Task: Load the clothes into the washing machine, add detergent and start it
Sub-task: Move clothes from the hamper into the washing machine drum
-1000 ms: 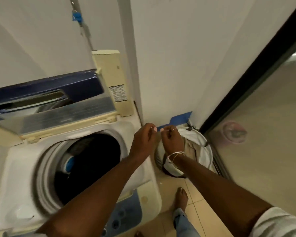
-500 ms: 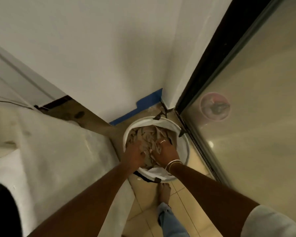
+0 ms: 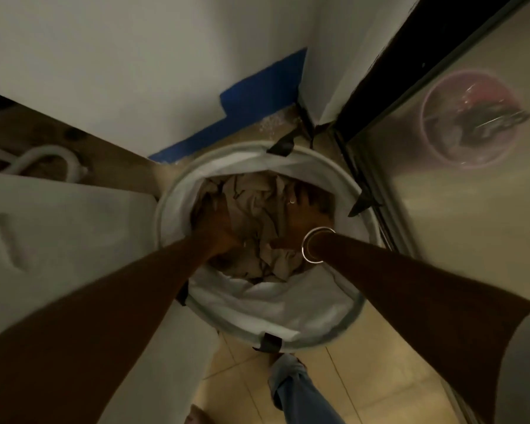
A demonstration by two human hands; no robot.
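A heap of crumpled beige clothes (image 3: 257, 206) fills a round white laundry basket (image 3: 276, 304) on the tiled floor. Both my hands are down inside it. My left hand (image 3: 214, 221) digs into the left side of the heap, fingers sunk in the fabric. My right hand (image 3: 306, 209), with a ring and wrist bangles, grips the cloth on the right side. The white washing machine (image 3: 58, 240) stands just left of the basket; only its side shows, and its drum is out of view. The picture is blurred.
The basket sits in a corner between a white wall with blue tape (image 3: 257, 111) and a dark-framed glass door (image 3: 380, 87). A pink bucket (image 3: 468, 120) shows behind the glass. A grey hose (image 3: 52, 157) lies behind the machine. My jeans leg (image 3: 300, 390) stands below the basket.
My view swung from the open washing machine drum to the basket. Both hands dropped from chest height into the basket and sank deeper into the beige clothes.
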